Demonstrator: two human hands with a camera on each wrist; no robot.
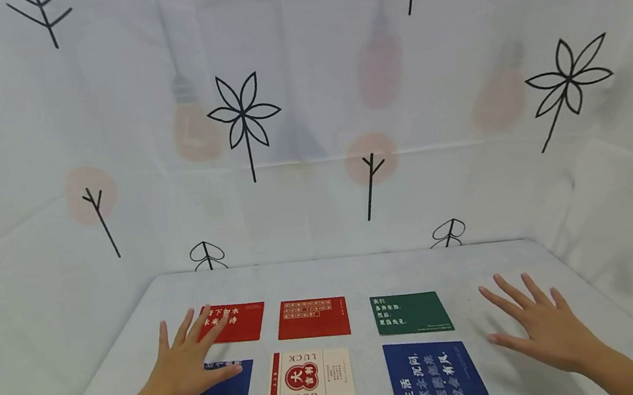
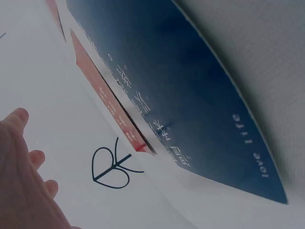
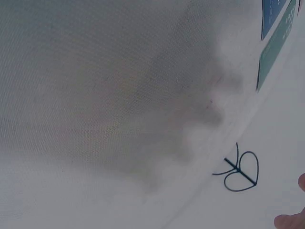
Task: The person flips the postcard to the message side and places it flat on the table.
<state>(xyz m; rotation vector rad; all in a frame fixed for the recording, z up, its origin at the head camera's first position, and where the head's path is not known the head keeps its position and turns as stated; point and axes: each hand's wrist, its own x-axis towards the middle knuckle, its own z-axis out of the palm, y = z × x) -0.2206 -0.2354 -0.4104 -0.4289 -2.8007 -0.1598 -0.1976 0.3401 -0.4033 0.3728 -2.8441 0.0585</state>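
Observation:
My left hand (image 1: pixel 180 366), fingers spread, hovers over the left cards and holds nothing. Below it lie a blue card (image 1: pixel 236 392) with a small moon and a red card (image 1: pixel 249 321) with white characters, both partly covered by the hand in the head view. In the left wrist view the blue card (image 2: pixel 190 71) reads "love life". My right hand (image 1: pixel 552 330), also spread and holding nothing, is to the right of a green card (image 1: pixel 410 313) and a blue card (image 1: pixel 433 371) with white writing. Only its fingertips (image 3: pixel 288 220) show in the right wrist view.
Between these lie a second red card (image 1: pixel 312 318) with small boxed characters and a cream "GOOD LUCK" card (image 1: pixel 312 379). The cards form two rows on a white table (image 1: pixel 356 278). A white cloth (image 1: pixel 318 210) with plant drawings hangs behind and at the sides.

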